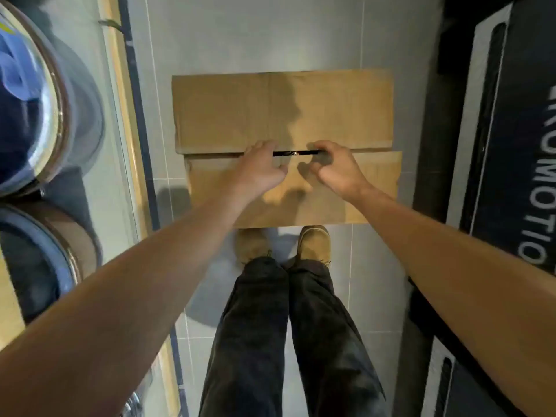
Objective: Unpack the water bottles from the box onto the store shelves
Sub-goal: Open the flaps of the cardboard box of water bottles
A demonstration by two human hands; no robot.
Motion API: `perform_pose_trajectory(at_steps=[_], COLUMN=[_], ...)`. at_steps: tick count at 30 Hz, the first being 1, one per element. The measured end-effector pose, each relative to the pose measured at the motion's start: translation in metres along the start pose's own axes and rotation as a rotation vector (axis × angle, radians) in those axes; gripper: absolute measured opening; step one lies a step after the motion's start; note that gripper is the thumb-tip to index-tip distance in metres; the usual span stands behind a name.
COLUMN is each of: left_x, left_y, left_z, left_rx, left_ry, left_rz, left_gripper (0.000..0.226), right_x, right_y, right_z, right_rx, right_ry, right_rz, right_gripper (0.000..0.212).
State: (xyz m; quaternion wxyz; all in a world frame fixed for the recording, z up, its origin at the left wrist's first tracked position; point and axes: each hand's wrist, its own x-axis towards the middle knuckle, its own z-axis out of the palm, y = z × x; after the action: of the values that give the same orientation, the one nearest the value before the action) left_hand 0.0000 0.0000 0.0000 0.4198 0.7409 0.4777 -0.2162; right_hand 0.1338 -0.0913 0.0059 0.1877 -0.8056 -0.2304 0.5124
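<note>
While the flaps (pixel 225 112) are barely parted, unpacking has not begun.
The box (pixel 346 115) sits on the tiled floor (pixel 255 40) just ahead of the person's shoes (pixel 313 245) — no bottles in view (only a dark slit between the flaps). The left hand (pixel 261 165) and right hand (pixel 335 168), near each other, hook curled fingers into that slit and grip the flap edges.

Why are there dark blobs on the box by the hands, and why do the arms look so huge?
In the head view, light from above casts shadows of the left hand and right hand onto the box; also in the head view, the wide lens stretches the arms near the bottom corners.
</note>
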Motion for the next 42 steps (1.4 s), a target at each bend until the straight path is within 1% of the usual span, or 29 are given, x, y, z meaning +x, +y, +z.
perform_pose_trajectory(at_steps=[1, 2, 3, 5, 7, 9, 11, 12, 14, 17, 20, 21, 23, 25, 30, 32, 34, 36, 38, 39, 41, 42], left_x=[0.006, 0.011, 0.016, 0.015, 0.007, -0.005, -0.024, -0.035, -0.054, -0.086, -0.117, -0.125, -0.136, -0.142, -0.129, -0.117, -0.106, -0.093, -0.081, -0.076, -0.062, -0.055], left_y=[-0.002, -0.002, -0.006, -0.007, -0.005, 0.0, 0.004, 0.005, 0.006, 0.002, -0.008, -0.012, -0.025, -0.037, -0.056, -0.058, -0.056, -0.057, -0.052, -0.051, -0.05, -0.052], left_z=[0.003, 0.005, 0.01, 0.012, 0.011, 0.004, -0.003, -0.005, -0.008, -0.008, 0.008, 0.018, 0.048, 0.076, 0.136, 0.147, 0.153, 0.157, 0.159, 0.16, 0.163, 0.164], left_rx=[0.067, 0.135, 0.197, 0.223, 0.162, 0.053, -0.058, -0.098, -0.174, -0.279, -0.343, -0.366, -0.443, -0.493, -0.625, -0.68, -0.864, -1.08, -1.197, -1.213, -1.211, -1.206], left_ry=[-0.008, 0.002, 0.002, 0.011, 0.041, 0.073, 0.075, 0.058, 0.002, -0.046, -0.111, -0.124, -0.147, -0.163, -0.172, -0.164, -0.203, -0.214, -0.203, -0.188, -0.133, -0.1], left_rz=[0.014, 0.029, 0.044, 0.057, 0.074, 0.069, 0.015, -0.024, -0.06, -0.089, -0.197, -0.239, -0.333, -0.425, -0.588, -0.664, -0.724, -0.744, -0.746, -0.746, -0.808, -0.844], left_gripper=[0.054, 0.053, 0.051, 0.046, 0.039, 0.028, 0.015, 0.012, 0.013, 0.016, 0.012, 0.015, 0.021, 0.016, 0.033, 0.049, 0.063, 0.073, 0.077, 0.078, 0.076, 0.07], right_x=[0.006, 0.011, 0.014, 0.011, 0.003, -0.006, -0.022, -0.032, -0.054, -0.087, -0.114, -0.121, -0.132, -0.136, -0.125, -0.116, -0.105, -0.091, -0.076, -0.067, -0.049, -0.039], right_y=[0.003, 0.002, 0.004, 0.0, -0.002, -0.003, -0.007, -0.008, -0.008, -0.001, 0.017, 0.026, 0.049, 0.074, 0.13, 0.143, 0.149, 0.153, 0.149, 0.147, 0.145, 0.145], right_z=[0.003, 0.004, 0.006, 0.007, 0.007, 0.006, 0.003, 0.001, -0.001, 0.001, 0.01, 0.014, 0.023, 0.033, 0.06, 0.07, 0.08, 0.092, 0.101, 0.106, 0.115, 0.12], right_rx=[-0.048, -0.095, -0.134, -0.167, -0.173, -0.144, -0.144, -0.167, -0.212, -0.249, -0.243, -0.227, -0.146, -0.014, 0.28, 0.403, 0.579, 0.735, 0.82, 0.83, 0.852, 0.861], right_ry=[0.025, 0.029, 0.034, 0.041, 0.078, 0.111, 0.147, 0.162, 0.174, 0.124, 0.043, 0.019, -0.012, -0.02, -0.026, -0.05, -0.057, -0.042, -0.019, -0.003, 0.04, 0.094], right_rz=[-0.027, -0.041, -0.038, -0.028, -0.054, -0.051, -0.017, 0.007, 0.044, 0.115, 0.202, 0.235, 0.325, 0.436, 0.608, 0.637, 0.647, 0.637, 0.614, 0.613, 0.621, 0.643], right_gripper=[0.066, 0.068, 0.066, 0.058, 0.053, 0.045, 0.032, 0.029, 0.027, 0.029, 0.029, 0.029, 0.03, 0.032, 0.038, 0.037, 0.037, 0.047, 0.059, 0.064, 0.071, 0.07])
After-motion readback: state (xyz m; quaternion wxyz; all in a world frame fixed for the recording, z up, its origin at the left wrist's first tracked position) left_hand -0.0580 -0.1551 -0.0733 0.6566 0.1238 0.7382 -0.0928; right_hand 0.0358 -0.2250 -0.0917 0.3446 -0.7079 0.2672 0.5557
